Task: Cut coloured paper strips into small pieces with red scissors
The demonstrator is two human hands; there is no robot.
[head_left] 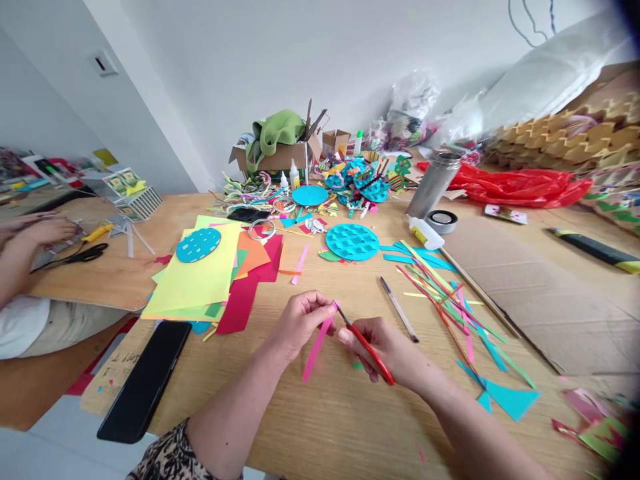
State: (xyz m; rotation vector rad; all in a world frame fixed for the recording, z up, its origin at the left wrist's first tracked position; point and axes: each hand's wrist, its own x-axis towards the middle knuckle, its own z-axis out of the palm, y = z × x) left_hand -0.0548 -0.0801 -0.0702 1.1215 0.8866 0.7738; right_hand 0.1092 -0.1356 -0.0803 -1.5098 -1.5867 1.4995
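Note:
A pink paper strip hangs from my left hand, its top end pinched between thumb and fingers. My right hand is wrapped round red-handled scissors. Their dark blades point up and left, close to the pinched end of the strip; whether they touch the paper I cannot tell. Just right of that hand lies a pen. Beyond the hands sits a blue paper disc with raised scale-like flaps. Another pink strip rests on the table nearer the paper sheets.
Coloured paper sheets and a black phone lie left. Loose paper strips, a glue bottle, a steel flask and cardboard occupy the right. A cardboard box stands behind. Another person's hand is at far left.

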